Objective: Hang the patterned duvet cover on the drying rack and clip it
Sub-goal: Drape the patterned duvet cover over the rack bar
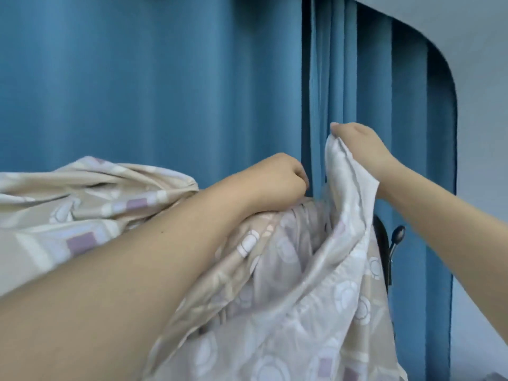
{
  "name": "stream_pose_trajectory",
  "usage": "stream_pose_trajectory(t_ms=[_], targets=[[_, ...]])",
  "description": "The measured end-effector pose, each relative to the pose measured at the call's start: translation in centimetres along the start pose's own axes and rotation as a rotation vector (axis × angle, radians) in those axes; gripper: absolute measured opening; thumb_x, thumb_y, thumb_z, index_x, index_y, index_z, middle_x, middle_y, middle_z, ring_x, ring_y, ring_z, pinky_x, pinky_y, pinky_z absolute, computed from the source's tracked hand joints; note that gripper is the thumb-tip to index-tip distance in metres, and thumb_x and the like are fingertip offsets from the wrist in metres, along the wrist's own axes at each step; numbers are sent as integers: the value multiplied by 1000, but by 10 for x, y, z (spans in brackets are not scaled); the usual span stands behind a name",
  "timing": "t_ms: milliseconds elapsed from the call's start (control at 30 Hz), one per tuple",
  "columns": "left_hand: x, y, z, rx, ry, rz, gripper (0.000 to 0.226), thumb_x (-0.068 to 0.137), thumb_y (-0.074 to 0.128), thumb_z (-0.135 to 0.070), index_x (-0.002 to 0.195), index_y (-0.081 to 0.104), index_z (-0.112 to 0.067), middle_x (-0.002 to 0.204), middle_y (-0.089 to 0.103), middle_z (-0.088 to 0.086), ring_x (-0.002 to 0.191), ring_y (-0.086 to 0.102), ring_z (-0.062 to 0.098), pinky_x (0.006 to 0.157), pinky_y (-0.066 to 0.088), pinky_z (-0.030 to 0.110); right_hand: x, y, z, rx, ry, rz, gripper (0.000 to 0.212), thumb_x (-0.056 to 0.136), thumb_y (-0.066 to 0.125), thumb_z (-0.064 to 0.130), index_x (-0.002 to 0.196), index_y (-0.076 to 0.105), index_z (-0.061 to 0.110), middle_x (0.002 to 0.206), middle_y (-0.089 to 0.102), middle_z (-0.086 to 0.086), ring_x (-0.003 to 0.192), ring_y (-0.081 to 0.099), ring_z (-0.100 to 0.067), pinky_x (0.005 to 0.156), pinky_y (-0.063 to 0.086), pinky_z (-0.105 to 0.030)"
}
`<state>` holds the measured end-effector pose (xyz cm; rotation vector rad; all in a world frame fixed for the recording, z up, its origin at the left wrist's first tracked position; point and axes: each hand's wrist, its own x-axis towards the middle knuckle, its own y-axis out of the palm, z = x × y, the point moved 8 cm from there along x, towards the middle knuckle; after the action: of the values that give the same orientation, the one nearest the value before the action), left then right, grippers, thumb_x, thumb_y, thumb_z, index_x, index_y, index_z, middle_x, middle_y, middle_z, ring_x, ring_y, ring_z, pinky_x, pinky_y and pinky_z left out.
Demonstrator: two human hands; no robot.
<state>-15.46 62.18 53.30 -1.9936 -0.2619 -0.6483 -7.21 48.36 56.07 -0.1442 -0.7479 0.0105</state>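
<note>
Up high, the right hand pinches a pale edge of the patterned duvet cover and lifts it, while the left hand is fisted on bunched fabric at the top. Its beige-and-lilac cloth drapes down and leftward before the blue curtain, a dark clip just right.

1. This looks like a room in a home, maybe a bedroom.
2. Long, thick blue cloth curtains hang in folds and fill most of the view, like the ones that cover a big window.
3. A soft beige bed cover with white flowers and purple squares is draped up high, as washing is at home.
4. A plain pale wall stands to the right of the curtains.
</note>
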Motion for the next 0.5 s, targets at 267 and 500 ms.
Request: stream_pose_trajectory(t_ms=[267, 500], targets=[[-36, -21, 14, 227, -25, 105, 39, 82, 57, -49, 66, 52, -14, 64, 54, -1, 56, 50, 18, 52, 34, 26, -79, -34, -19, -548, 252, -221, 55, 86, 49, 56, 124, 41, 17, 110, 55, 2, 104, 52, -22, 84, 41, -38], [-41, -34, 4, 122, 35, -109, 21, 84, 48, -12, 64, 42, -12, 65, 44, 2, 59, 40, 22, 47, 24, 28, -128, -13, -56, -19, 695, 15, 66, 75, 74, 51, 124, 58, 9, 103, 73, -9, 92, 71, -25, 82, 57, -38]])
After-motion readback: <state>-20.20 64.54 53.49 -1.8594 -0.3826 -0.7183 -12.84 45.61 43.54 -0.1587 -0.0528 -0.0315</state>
